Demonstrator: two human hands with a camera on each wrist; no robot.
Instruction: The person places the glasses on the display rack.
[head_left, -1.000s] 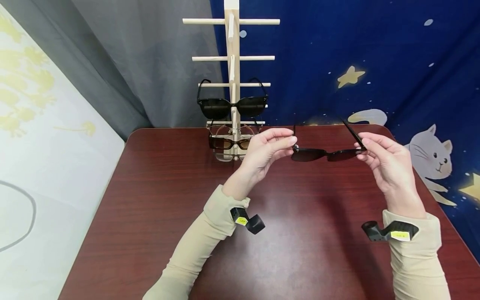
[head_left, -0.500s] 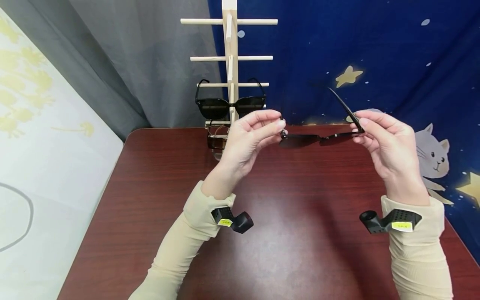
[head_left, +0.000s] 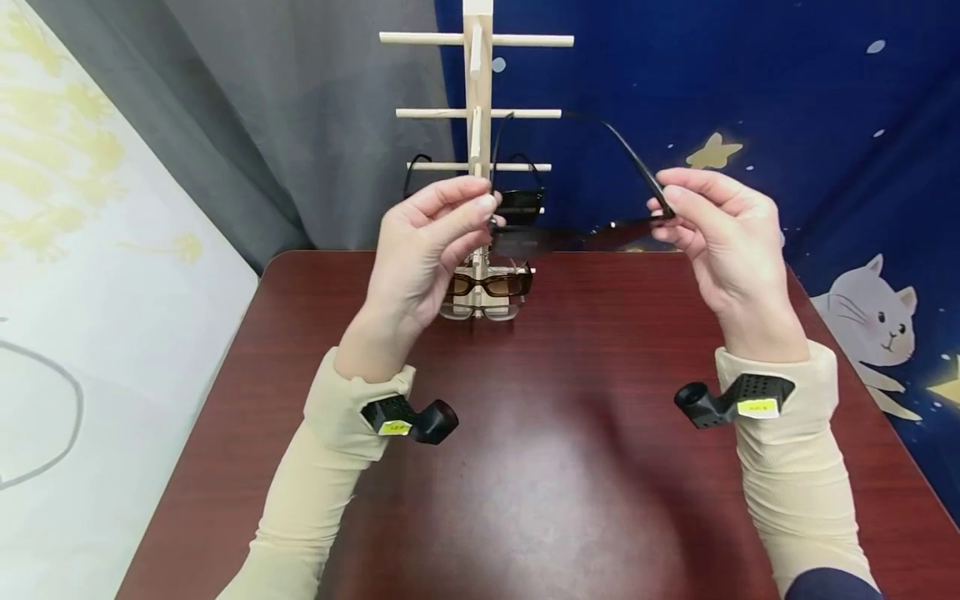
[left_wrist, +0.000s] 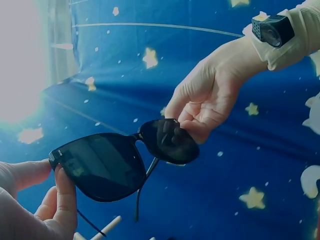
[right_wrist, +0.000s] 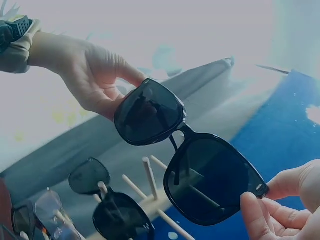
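Observation:
Between my two hands hangs a pair of black sunglasses (left_wrist: 102, 167) with dark lenses and unfolded temples. My left hand (head_left: 420, 258) pinches one outer corner of the frame by the hinge, and my right hand (head_left: 731, 258) pinches the opposite corner. In the head view, they are held above the table, before the wooden display rack (head_left: 477, 71), whose temple tips reach about the second peg row from the top. Another pair of black sunglasses (right_wrist: 122, 215) sits on the rack, partly hidden by my left hand in the head view.
Lower on the rack are brown-tinted glasses (head_left: 506, 286) and clear-lensed glasses (head_left: 501, 313). Bare wooden pegs (head_left: 532, 40) stick out at the top. The rack stands at the back of a dark red table (head_left: 525, 467), against grey and blue curtains (head_left: 637, 50).
Both hands have carried the sunglasses up and to the left, from right of the rack to partly in front of it. The grip at both corners stays.

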